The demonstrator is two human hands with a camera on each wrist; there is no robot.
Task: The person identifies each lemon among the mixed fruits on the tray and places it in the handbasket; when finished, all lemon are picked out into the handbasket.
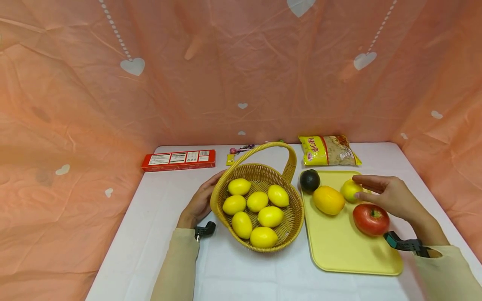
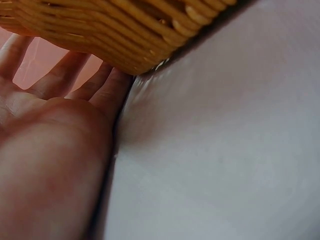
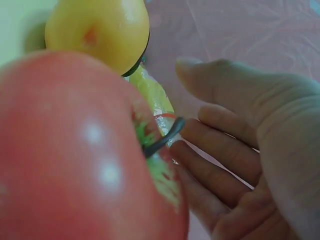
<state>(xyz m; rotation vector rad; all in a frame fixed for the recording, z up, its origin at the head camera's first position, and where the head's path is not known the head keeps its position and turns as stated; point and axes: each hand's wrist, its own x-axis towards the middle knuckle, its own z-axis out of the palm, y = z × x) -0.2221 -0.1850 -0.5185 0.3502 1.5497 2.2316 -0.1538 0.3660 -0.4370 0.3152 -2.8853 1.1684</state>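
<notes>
Several yellow lemons (image 1: 257,202) lie in a wicker basket (image 1: 295,229) with a tall arched handle. My left hand (image 1: 201,200) rests against the basket's left side; in the left wrist view its fingers reach out behind the wicker wall (image 2: 115,35). Over the tray's right side, my right hand (image 1: 391,196) has thumb and fingers spread at a small round yellow-green fruit (image 1: 350,191). The right wrist view shows a gap between that thumb and the fingers. A red apple (image 1: 370,220) with a dark stem sits close below this hand.
The yellow tray (image 1: 350,255) also bears an oval orange-yellow fruit (image 1: 329,200) and a dark round fruit (image 1: 310,180). Behind it lies a plastic food bag (image 1: 331,150). A red box (image 1: 178,160) and small wrapped sweets (image 1: 231,159) are at the back left.
</notes>
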